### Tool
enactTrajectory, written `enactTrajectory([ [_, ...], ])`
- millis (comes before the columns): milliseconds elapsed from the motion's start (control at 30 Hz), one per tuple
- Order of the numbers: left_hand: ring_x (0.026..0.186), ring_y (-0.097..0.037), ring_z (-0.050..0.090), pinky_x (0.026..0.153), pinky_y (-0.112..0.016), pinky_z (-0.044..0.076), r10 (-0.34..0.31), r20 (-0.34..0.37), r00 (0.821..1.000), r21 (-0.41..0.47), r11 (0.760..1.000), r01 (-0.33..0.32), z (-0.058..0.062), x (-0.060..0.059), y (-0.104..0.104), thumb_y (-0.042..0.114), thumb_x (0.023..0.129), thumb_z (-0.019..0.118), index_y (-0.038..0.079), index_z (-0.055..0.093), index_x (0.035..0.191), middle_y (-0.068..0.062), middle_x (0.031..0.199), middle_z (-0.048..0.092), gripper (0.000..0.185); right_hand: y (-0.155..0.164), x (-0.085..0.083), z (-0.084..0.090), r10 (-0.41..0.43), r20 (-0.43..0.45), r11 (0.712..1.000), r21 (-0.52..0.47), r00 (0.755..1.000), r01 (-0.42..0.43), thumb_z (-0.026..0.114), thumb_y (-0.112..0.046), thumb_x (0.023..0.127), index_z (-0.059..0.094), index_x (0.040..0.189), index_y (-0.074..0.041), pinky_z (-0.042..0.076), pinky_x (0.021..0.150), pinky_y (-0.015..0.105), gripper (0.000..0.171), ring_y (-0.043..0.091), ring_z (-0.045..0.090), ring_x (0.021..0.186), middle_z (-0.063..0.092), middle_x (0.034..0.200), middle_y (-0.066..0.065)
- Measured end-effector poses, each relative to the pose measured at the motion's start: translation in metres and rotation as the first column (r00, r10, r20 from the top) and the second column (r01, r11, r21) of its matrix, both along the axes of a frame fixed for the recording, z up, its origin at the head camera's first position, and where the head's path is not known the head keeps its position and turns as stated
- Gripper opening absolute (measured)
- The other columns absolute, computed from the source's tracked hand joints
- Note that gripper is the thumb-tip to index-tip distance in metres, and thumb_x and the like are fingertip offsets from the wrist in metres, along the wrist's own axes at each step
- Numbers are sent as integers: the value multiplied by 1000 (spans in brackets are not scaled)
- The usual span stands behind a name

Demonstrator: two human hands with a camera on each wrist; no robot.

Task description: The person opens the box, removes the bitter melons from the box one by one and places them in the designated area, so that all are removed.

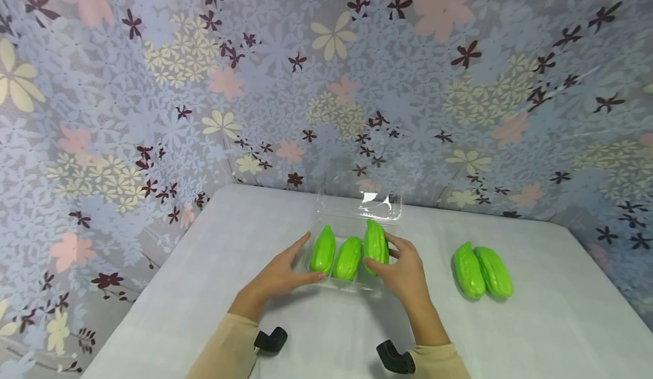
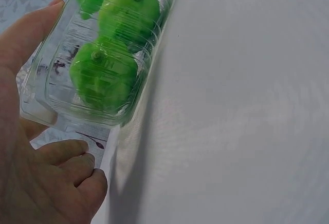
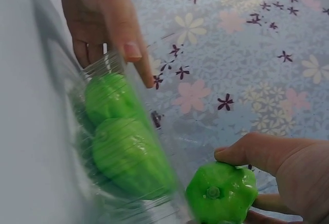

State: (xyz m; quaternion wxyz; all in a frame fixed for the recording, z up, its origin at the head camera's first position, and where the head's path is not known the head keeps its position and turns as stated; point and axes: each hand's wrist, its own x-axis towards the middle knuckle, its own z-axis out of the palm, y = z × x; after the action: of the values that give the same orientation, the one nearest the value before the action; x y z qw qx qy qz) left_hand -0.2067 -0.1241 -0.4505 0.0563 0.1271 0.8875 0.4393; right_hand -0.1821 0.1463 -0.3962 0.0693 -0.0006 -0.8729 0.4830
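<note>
A clear plastic clamshell box (image 1: 334,284) sits on the white table, its lid (image 1: 357,212) swung open toward the wall. Two bright green, ridged vegetables resembling bitter melons, one at the left (image 1: 323,251) and one in the middle (image 1: 347,259), lie side by side inside. My left hand (image 1: 279,277) grips the box's left front corner, thumb along the front rim. Between thumb and fingers, my right hand (image 1: 405,268) holds a third green vegetable (image 1: 375,242) over the box's right part. The right wrist view shows this vegetable's stem end (image 3: 213,192) beside the box wall.
Two more green vegetables (image 1: 469,271) (image 1: 494,272) lie together on the table to the right. Behind the table (image 1: 204,288) rises a flower-patterned wall covering (image 1: 285,84). Black wrist devices (image 1: 271,340) (image 1: 395,358) sit near both beige sleeves.
</note>
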Motion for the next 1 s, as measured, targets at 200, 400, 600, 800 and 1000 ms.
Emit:
enactTrajectory([
  [200, 147, -37, 27, 114, -64, 25, 21, 18, 1000, -9, 1000, -21, 0, 4, -1, 60, 77, 81, 31, 23, 162, -7, 163, 28, 106, 2, 2, 6, 4, 4, 1000, -25, 1000, -4, 83, -21, 84, 47, 148, -2, 56, 90, 50, 76, 44, 50, 130, 40, 151, 22],
  [400, 148, -35, 25, 115, -62, 23, 22, 9, 1000, -3, 1000, -22, 2, 4, -2, 60, 77, 81, 31, 24, 162, -7, 163, 27, 106, 9, 1, 13, -6, 3, 999, -37, 1000, 6, 83, -19, 84, 47, 149, -4, 57, 88, 48, 76, 43, 49, 131, 39, 152, 20],
  [600, 147, -35, 27, 115, -62, 24, 21, 4, 1000, -14, 1000, -21, 2, 2, -2, 61, 77, 81, 31, 24, 162, -7, 163, 28, 106, 21, 3, 20, -34, 12, 999, -39, 999, 35, 82, -20, 84, 48, 149, -6, 57, 88, 49, 75, 43, 49, 131, 38, 153, 19],
  [800, 148, -35, 26, 116, -62, 24, 18, 9, 1000, -27, 999, -18, 3, 1, 0, 60, 77, 80, 32, 23, 162, -7, 163, 27, 105, 35, 6, 26, -58, 28, 996, -73, 998, 59, 82, -19, 85, 47, 150, -6, 58, 86, 48, 75, 43, 46, 133, 35, 155, 21],
  [1000, 148, -35, 25, 116, -62, 23, 11, 17, 1000, -20, 1000, -10, 3, 2, 2, 58, 78, 81, 31, 24, 162, -8, 164, 27, 105, 50, 7, 26, -71, 67, 993, -92, 995, 77, 81, -18, 85, 45, 152, -7, 57, 89, 48, 77, 42, 44, 136, 32, 158, 21],
])
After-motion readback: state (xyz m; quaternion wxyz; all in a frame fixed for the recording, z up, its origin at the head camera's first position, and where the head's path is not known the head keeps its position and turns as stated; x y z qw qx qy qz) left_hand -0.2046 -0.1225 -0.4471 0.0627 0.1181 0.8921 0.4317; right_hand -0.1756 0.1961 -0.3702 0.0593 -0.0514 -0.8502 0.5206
